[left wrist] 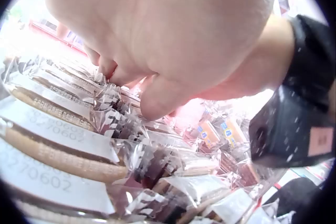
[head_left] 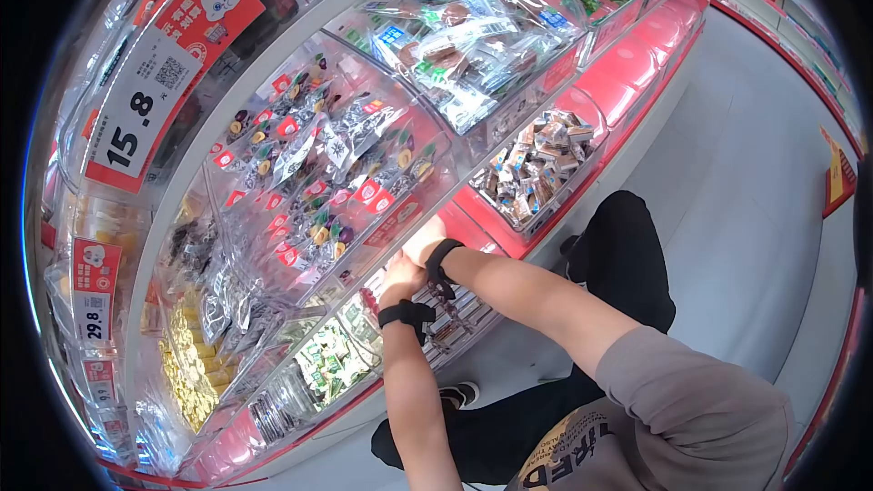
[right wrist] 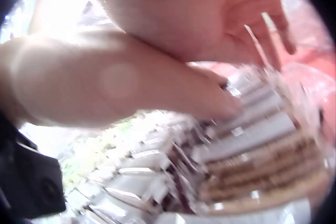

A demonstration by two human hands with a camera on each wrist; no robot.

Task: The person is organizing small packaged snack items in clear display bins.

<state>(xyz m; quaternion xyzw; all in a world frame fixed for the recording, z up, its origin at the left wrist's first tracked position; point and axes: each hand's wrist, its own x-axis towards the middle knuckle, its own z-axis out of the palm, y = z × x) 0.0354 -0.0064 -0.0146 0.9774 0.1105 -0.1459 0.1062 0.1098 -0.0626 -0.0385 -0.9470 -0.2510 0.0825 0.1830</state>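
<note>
Both hands are down at the low front shelf, close together over a row of clear-wrapped snack packs (left wrist: 63, 155) standing on edge with white labels. My left hand (left wrist: 157, 35) reaches in from above, its thumb and fingertips right at the wrappers; whether it pinches a pack I cannot tell. Beside and partly above it, my right hand (right wrist: 210, 19) has its fingers extended toward the far end of the row. The brown filling of several packs (right wrist: 262, 171) shows in the right wrist view. From the head view, the right hand (head_left: 426, 238) lies just beyond the left hand (head_left: 403, 277).
A clear tray of small brown-and-white packets (head_left: 536, 168) adjoins the hands on the right. Green-and-white packets (head_left: 336, 355) fill the compartment to the left. Sloped clear bins with wrapped sweets (head_left: 318, 164) rise behind. The person's bent knee (head_left: 627, 255) is close to the shelf edge.
</note>
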